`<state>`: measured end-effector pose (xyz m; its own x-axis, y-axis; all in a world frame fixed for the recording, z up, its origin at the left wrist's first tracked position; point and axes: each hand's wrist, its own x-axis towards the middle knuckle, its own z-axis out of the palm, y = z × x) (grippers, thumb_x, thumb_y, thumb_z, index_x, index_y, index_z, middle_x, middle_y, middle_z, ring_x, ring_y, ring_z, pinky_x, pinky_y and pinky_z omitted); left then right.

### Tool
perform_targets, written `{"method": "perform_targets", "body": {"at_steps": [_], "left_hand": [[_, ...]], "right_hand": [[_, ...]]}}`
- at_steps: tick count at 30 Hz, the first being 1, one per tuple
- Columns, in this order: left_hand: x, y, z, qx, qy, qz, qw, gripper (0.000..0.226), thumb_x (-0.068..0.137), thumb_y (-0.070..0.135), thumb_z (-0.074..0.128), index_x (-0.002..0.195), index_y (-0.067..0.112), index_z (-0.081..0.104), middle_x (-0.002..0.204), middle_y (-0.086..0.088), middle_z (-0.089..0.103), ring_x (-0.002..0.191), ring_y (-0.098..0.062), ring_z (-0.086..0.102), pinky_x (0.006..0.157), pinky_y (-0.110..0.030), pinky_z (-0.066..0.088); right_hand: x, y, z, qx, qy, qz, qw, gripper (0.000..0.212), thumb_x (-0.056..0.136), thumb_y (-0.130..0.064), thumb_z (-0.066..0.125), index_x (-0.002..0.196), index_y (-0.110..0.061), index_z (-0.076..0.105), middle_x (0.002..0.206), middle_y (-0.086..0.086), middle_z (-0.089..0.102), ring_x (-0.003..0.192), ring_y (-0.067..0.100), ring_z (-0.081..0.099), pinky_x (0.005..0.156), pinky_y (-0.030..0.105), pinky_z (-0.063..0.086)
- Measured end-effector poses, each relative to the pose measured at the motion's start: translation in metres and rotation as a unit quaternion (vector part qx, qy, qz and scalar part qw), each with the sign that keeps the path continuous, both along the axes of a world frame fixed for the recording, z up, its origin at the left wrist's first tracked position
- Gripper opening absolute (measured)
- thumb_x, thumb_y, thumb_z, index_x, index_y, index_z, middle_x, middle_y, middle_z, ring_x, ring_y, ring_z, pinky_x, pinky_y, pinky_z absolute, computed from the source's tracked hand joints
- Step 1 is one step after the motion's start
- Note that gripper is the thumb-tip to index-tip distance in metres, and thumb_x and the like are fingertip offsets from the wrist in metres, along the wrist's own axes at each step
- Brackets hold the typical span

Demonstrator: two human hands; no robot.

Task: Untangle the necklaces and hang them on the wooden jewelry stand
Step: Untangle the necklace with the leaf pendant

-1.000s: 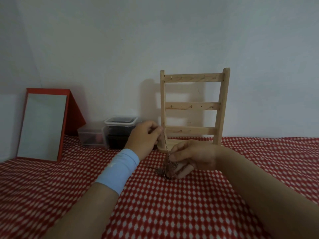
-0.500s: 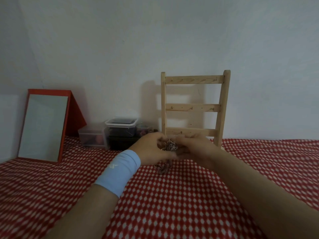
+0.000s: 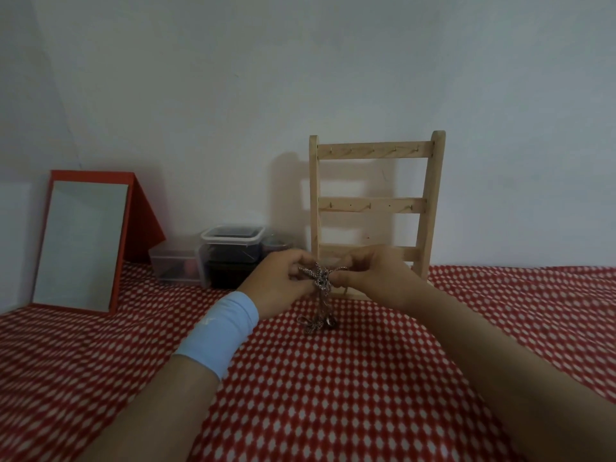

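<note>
Head view: fwd & down over both forearms, hands meeting at centre, just in front of stand's base.
Necklaces: tangled clump of thin metallic chains, held up off the cloth between both hands. Strands drop from clump to a 2nd small heap lying on cloth right below, w/ a dark ring-like bit beside it. No. of chains: can't tell.
Left hand: fingers curled, pinching left side of clump.
Right hand: fingers curled, pinching right side of clump, w/ a short bit of chain poking out by its fingertips.
Wooden jewelry stand: upright, ladder-shaped, 3 crossbars w/ small hooks, right behind hands & close to wall. Lowest bar partly hidden by right hand.
Wristband: light blue, on left wrist.
Tablecloth: red w/ small white pattern, under everything.
Lidded tub: clear plastic, dark contents, left of stand by wall.
Low tub: clear, just left of lidded tub. Contents blurred.
Mirror: red-framed, leaning back on its prop, far left on cloth.
Wall: plain, pale, w/ stand's shadow just left of stand.
</note>
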<state>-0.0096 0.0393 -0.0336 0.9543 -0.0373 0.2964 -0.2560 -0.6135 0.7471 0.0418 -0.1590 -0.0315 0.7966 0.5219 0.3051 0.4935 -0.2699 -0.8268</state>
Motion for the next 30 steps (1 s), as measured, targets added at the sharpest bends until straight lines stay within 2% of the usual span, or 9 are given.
{"method": "perform_targets", "body": {"at_steps": [4, 7, 11, 15, 18, 20, 23, 28, 30], "left_hand": [[0.004, -0.009, -0.006, -0.079, -0.020, 0.023, 0.996, 0.030, 0.087, 0.002, 0.063, 0.106, 0.026, 0.059, 0.103, 0.004, 0.069, 0.092, -0.012, 0.066, 0.076, -0.018, 0.050], [0.003, -0.021, -0.010, -0.152, 0.002, 0.030, 0.988, 0.022, 0.088, 0.018, 0.066, 0.106, 0.028, 0.059, 0.109, 0.000, 0.063, 0.094, -0.012, 0.061, 0.069, -0.018, 0.045], [0.003, -0.025, -0.021, -0.078, -0.063, 0.078, 0.992, 0.025, 0.079, 0.034, 0.078, 0.099, 0.031, 0.063, 0.102, 0.015, 0.063, 0.096, 0.001, 0.058, 0.077, -0.017, 0.045], [0.003, -0.020, -0.024, -0.013, -0.110, 0.067, 0.992, 0.012, 0.086, 0.020, 0.072, 0.094, 0.028, 0.068, 0.098, 0.014, 0.068, 0.093, 0.001, 0.062, 0.084, -0.016, 0.048], [0.002, -0.020, -0.028, 0.066, -0.157, 0.070, 0.983, 0.015, 0.086, 0.011, 0.067, 0.095, 0.023, 0.069, 0.099, 0.012, 0.066, 0.092, 0.004, 0.059, 0.082, -0.004, 0.043], [0.003, -0.022, -0.030, 0.027, -0.150, 0.081, 0.985, 0.019, 0.085, 0.010, 0.067, 0.099, 0.022, 0.069, 0.097, 0.010, 0.067, 0.089, 0.002, 0.060, 0.080, -0.004, 0.045], [0.007, -0.022, -0.032, -0.132, -0.095, 0.078, 0.983, 0.038, 0.083, 0.008, 0.072, 0.111, 0.029, 0.058, 0.106, 0.006, 0.067, 0.096, -0.007, 0.064, 0.087, -0.021, 0.052], [0.005, -0.023, -0.032, -0.255, -0.017, 0.027, 0.966, 0.031, 0.084, -0.002, 0.069, 0.100, 0.024, 0.067, 0.099, -0.005, 0.073, 0.097, -0.019, 0.068, 0.087, -0.030, 0.054], [0.003, -0.022, -0.031, -0.314, 0.018, -0.016, 0.949, 0.027, 0.089, -0.004, 0.063, 0.102, 0.019, 0.070, 0.098, -0.008, 0.075, 0.094, -0.020, 0.070, 0.086, -0.032, 0.056]], "right_hand": [[0.001, 0.003, -0.003, 0.018, 0.020, -0.012, 1.000, 0.007, 0.088, -0.005, 0.074, 0.083, -0.009, 0.075, 0.077, 0.002, 0.076, 0.070, 0.015, 0.071, 0.073, 0.029, 0.061], [0.000, 0.002, -0.005, 0.043, 0.071, -0.023, 0.996, 0.007, 0.090, -0.006, 0.072, 0.083, -0.006, 0.072, 0.069, 0.000, 0.071, 0.051, 0.013, 0.060, 0.053, 0.026, 0.054], [0.000, 0.003, -0.004, 0.070, 0.133, -0.009, 0.989, 0.011, 0.092, -0.004, 0.068, 0.087, -0.003, 0.077, 0.075, 0.008, 0.075, 0.043, 0.010, 0.038, 0.042, 0.023, 0.031], [0.002, 0.000, -0.005, 0.090, 0.164, -0.010, 0.982, 0.014, 0.093, -0.009, 0.069, 0.094, 0.003, 0.076, 0.083, 0.013, 0.076, 0.045, 0.012, 0.036, 0.041, 0.022, 0.029], [0.001, 0.000, -0.005, 0.067, 0.159, -0.020, 0.985, 0.012, 0.092, -0.012, 0.071, 0.089, -0.002, 0.077, 0.080, 0.011, 0.075, 0.045, 0.012, 0.039, 0.042, 0.023, 0.032], [-0.001, 0.003, -0.003, 0.042, 0.147, -0.024, 0.988, 0.013, 0.092, -0.012, 0.071, 0.082, -0.004, 0.075, 0.074, 0.009, 0.074, 0.042, 0.012, 0.043, 0.041, 0.024, 0.035], [-0.001, 0.000, -0.001, 0.030, 0.162, -0.021, 0.986, 0.016, 0.095, -0.016, 0.067, 0.084, -0.006, 0.073, 0.077, 0.011, 0.074, 0.045, 0.016, 0.049, 0.042, 0.025, 0.037], [0.001, -0.009, 0.001, 0.033, 0.300, 0.057, 0.952, 0.027, 0.102, -0.022, 0.056, 0.121, -0.004, 0.065, 0.080, 0.007, 0.071, 0.058, 0.017, 0.060, 0.049, 0.025, 0.044], [0.000, -0.011, 0.004, 0.022, 0.332, 0.104, 0.937, 0.028, 0.106, -0.024, 0.049, 0.122, -0.006, 0.062, 0.081, 0.005, 0.071, 0.063, 0.017, 0.062, 0.051, 0.024, 0.049]]}}
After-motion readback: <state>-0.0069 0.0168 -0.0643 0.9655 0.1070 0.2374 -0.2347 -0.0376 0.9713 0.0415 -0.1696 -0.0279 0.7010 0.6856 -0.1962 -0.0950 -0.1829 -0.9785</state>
